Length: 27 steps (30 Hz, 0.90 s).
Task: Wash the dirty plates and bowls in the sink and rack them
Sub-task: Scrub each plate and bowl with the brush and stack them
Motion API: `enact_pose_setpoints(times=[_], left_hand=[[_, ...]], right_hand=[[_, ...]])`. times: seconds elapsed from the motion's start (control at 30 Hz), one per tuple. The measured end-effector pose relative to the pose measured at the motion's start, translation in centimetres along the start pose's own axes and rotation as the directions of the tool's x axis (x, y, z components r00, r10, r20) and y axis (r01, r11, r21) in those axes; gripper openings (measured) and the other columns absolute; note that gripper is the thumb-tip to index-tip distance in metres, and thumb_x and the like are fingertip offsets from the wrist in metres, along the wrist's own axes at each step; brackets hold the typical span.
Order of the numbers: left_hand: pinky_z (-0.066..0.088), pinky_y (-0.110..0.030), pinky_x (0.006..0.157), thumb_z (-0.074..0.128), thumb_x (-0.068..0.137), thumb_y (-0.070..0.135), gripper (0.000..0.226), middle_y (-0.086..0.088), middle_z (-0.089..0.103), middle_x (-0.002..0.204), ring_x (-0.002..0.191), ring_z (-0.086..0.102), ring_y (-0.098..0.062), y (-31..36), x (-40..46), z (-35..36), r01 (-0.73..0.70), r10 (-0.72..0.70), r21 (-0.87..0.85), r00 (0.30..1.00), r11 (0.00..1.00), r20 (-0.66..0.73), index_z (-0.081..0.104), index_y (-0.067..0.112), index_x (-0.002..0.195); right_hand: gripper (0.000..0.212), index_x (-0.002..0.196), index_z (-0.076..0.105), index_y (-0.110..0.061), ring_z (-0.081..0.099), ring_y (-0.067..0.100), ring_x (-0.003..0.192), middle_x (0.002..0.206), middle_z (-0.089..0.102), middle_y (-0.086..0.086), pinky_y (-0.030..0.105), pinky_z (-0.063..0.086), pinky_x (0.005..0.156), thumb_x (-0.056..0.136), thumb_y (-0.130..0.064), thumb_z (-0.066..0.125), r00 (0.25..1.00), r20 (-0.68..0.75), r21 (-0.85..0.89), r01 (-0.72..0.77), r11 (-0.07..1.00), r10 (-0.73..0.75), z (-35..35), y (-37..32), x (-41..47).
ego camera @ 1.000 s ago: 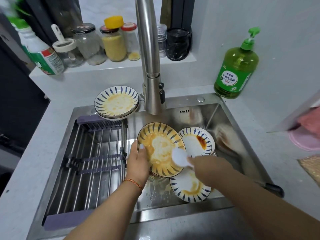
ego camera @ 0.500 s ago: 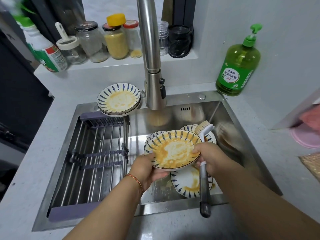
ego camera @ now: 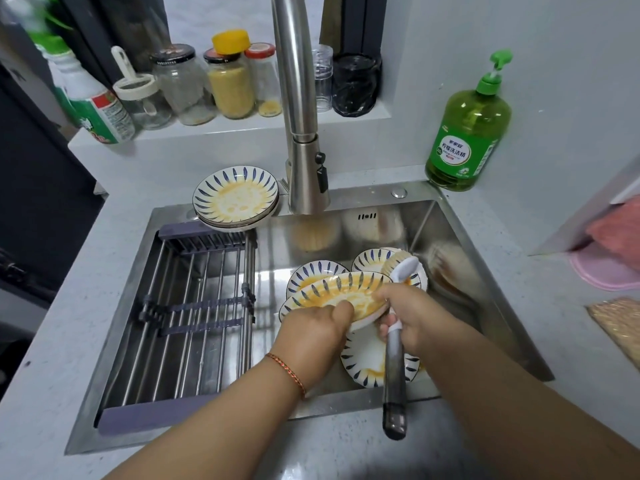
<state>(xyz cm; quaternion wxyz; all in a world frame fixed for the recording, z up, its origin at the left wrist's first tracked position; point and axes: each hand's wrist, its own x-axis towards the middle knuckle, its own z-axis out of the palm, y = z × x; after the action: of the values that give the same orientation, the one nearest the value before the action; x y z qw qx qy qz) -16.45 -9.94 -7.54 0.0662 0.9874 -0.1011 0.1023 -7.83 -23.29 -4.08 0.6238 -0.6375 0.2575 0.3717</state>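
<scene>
A blue-leaf plate [ego camera: 341,294] smeared with yellow sauce is held nearly flat over the sink [ego camera: 460,237]. My left hand [ego camera: 311,336] grips its near rim with the thumb on top. My right hand [ego camera: 412,315] steadies its right rim and also holds a dish brush [ego camera: 394,368], bristles up and grey handle hanging down. Three more dirty plates lie in the basin: one behind [ego camera: 313,271], one at the back right [ego camera: 372,259], one under my hands [ego camera: 363,362]. A dirty stack [ego camera: 236,200] sits on the sink's back left corner. The drying rack [ego camera: 187,313] fills the sink's left half.
The steel faucet [ego camera: 299,126] rises over the basin's back edge. A green dish soap bottle [ego camera: 467,133] stands at the back right. Jars [ego camera: 230,84] and a spray bottle [ego camera: 91,105] line the ledge behind. A pink cloth [ego camera: 613,251] lies on the right counter.
The plate went from tilted up for scrubbing to nearly flat and lower. My right hand took the brush off its face and now holds brush and plate rim together.
</scene>
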Motion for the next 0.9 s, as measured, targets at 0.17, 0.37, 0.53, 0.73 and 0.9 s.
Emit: enact_pose_setpoints(times=[0.17,0.37,0.53,0.73,0.9], left_hand=[[0.044,-0.027,0.057,0.069,0.079,0.027,0.034,-0.007,0.069,0.089,0.077,0.065,-0.028,-0.4,0.6,-2.5,0.487,-0.506,-0.337,0.862,0.806,0.036,0.052,0.017,0.108],[0.040,-0.024,0.059,0.075,0.072,0.021,0.033,0.005,0.057,0.080,0.077,0.059,-0.021,-1.1,1.6,-2.9,0.539,-0.603,-0.516,0.796,0.666,0.052,0.054,0.019,0.097],[0.043,-0.024,0.062,0.078,0.068,0.019,0.034,0.009,0.060,0.079,0.077,0.058,-0.016,-1.3,1.7,-3.4,0.537,-0.608,-0.582,0.789,0.611,0.091,0.058,0.017,0.094],[0.036,-0.004,0.052,0.078,0.066,0.011,0.039,0.021,0.053,0.074,0.068,0.050,0.004,-0.6,1.0,-4.2,0.499,-0.552,-0.628,0.824,0.598,0.128,0.049,0.031,0.084],[0.038,-0.003,0.054,0.078,0.066,0.009,0.040,0.021,0.058,0.077,0.072,0.055,0.005,-0.7,0.6,-4.2,0.508,-0.576,-0.677,0.804,0.532,0.151,0.054,0.031,0.090]], right_hand=[[0.036,0.131,0.047,-0.021,0.033,0.017,0.042,0.079,0.068,0.016,0.022,0.032,0.044,0.102,-0.037,0.033,0.971,0.011,-0.331,0.229,0.915,-0.239,-1.9,-0.5,-1.2],[0.025,0.101,0.055,-0.037,0.055,0.015,0.065,0.067,0.056,-0.004,0.028,0.042,0.059,0.099,-0.027,0.033,0.788,0.294,-0.782,0.524,0.338,-0.541,-0.6,0.6,-3.5],[0.029,0.118,0.050,-0.029,0.058,0.023,0.080,0.082,0.059,-0.003,0.031,0.046,0.069,0.097,-0.026,0.030,0.739,0.339,-0.901,0.433,0.025,-0.582,-0.5,0.4,-4.4],[0.022,0.110,0.051,-0.026,0.057,0.024,0.077,0.076,0.054,-0.005,0.030,0.041,0.063,0.097,-0.021,0.034,0.781,0.278,-0.945,0.327,-0.013,-0.559,-0.9,-0.7,-4.1],[0.021,0.109,0.047,-0.029,0.054,0.022,0.073,0.080,0.057,-0.002,0.031,0.041,0.063,0.097,-0.032,0.030,0.764,0.344,-0.919,0.394,-0.027,-0.545,-0.2,0.5,-5.1]])
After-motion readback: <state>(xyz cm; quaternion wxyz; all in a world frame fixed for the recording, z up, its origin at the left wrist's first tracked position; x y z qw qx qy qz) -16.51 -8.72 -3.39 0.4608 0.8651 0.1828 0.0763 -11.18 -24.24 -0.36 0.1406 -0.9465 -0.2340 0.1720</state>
